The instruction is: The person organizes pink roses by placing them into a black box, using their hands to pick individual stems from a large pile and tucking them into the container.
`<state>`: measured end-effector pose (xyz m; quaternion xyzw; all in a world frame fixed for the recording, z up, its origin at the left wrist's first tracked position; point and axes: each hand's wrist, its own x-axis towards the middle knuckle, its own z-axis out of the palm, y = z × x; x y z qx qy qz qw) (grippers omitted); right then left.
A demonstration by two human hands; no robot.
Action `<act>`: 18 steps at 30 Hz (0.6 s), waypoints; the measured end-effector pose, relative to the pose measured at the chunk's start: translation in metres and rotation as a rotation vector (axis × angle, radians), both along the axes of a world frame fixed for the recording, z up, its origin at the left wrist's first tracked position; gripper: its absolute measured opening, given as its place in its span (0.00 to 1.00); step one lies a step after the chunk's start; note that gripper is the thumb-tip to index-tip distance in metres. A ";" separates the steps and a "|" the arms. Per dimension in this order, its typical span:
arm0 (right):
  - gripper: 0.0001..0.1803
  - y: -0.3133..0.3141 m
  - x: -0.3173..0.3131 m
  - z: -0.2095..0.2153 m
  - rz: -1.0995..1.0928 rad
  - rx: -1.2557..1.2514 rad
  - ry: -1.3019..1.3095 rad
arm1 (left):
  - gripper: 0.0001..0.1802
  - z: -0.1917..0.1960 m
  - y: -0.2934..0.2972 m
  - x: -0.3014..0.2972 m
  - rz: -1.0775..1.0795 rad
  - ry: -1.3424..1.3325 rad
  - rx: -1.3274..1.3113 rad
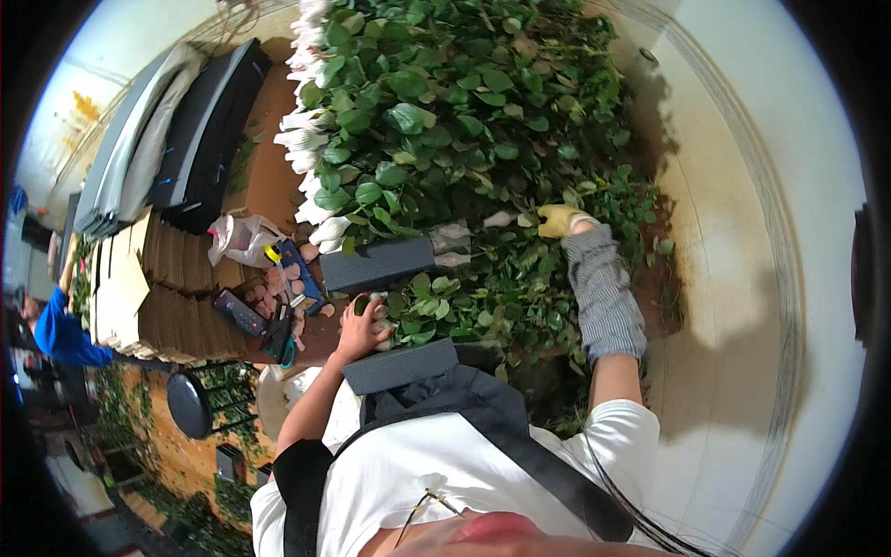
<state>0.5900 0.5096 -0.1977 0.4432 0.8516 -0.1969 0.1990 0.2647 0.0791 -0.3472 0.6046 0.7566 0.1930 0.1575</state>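
My left hand (365, 327), bare with its fingers curled, rests at the left end of a small bunch of leafy stems (473, 302) on the table; pale tips show by its fingers, and what it grips is hidden. My right hand (560, 221), in a yellow glove below a striped sleeve, is closed among leaves farther back, and what is inside it cannot be made out. Left of the glove lies a pale netted flower head (499, 220). One dark ridged block (378, 265) lies behind my left hand, another ridged block (401, 365) in front, against my apron.
A large pile of leafy stems (464, 102) with white-netted heads (304, 148) fills the table's back. To the left are folded cardboard (167, 306), a phone (240, 313), scissors (278, 336), pink petals (269, 295) and a stool (189, 406). A person in blue (65, 330) is far left. The wall (724, 241) is at right.
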 end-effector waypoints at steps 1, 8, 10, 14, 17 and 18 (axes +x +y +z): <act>0.37 -0.001 0.000 0.032 -0.007 -0.027 -0.019 | 0.48 0.002 0.001 0.000 0.020 -0.030 -0.044; 0.27 -0.018 -0.133 0.205 0.419 -0.104 1.131 | 0.52 0.009 -0.003 -0.008 -0.012 -0.019 -0.024; 0.28 0.009 -0.186 0.230 0.493 0.174 1.217 | 0.49 0.014 -0.017 -0.014 0.105 -0.194 -0.010; 0.28 0.101 -0.266 0.241 0.501 0.853 0.767 | 0.38 0.037 -0.065 -0.024 0.749 -1.035 0.281; 0.29 0.133 -0.296 0.218 0.466 0.632 0.341 | 0.24 0.061 -0.104 -0.025 0.864 -1.258 -0.292; 0.28 0.136 -0.299 0.217 0.453 0.674 0.275 | 0.21 0.067 -0.102 -0.033 0.746 -0.993 -0.229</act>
